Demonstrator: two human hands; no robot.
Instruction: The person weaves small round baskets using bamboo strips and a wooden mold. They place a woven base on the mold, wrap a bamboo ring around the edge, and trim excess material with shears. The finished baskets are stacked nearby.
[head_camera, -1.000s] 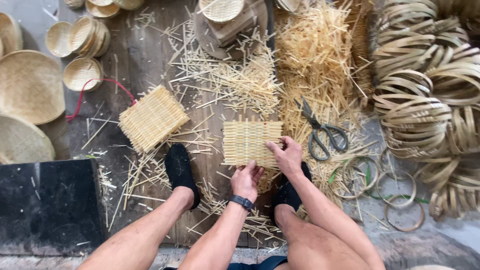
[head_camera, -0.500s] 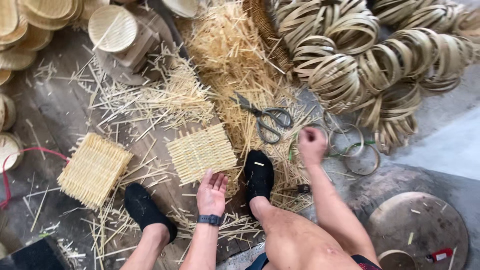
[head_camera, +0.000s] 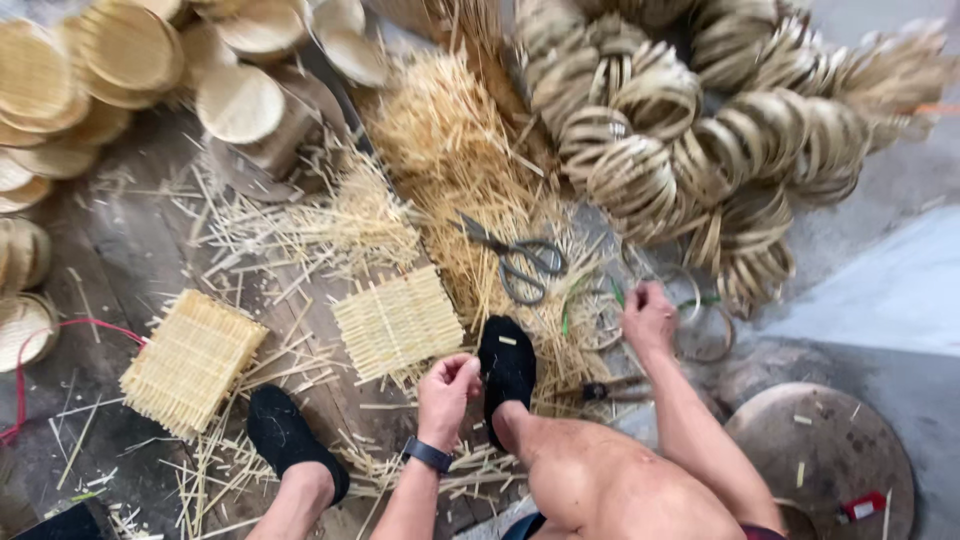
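A small square woven bamboo mat (head_camera: 398, 322) lies on the wooden floor in front of me. My left hand (head_camera: 445, 388), with a dark watch on the wrist, pinches the mat's near right corner. My right hand (head_camera: 648, 318) is stretched out to the right, its fingers curled over thin bamboo rings (head_camera: 700, 340) that lie on the floor. My right foot in a black shoe (head_camera: 507, 365) rests between the two hands. My left foot (head_camera: 288, 440) is set further left. Grey scissors (head_camera: 520, 262) lie just beyond the mat on loose strips.
A thicker stack of woven mats (head_camera: 190, 360) lies at the left with a red cord (head_camera: 60, 330) beside it. Round woven lids (head_camera: 120, 50) are piled at the top left and coiled bamboo hoops (head_camera: 700, 130) at the top right. A heap of cut strips (head_camera: 450, 150) lies in the middle, and a round metal lid (head_camera: 830, 450) at the lower right.
My right hand has left the mat and moved right to the thin rings. My view has swung right. My left hand stays at the mat's near edge.
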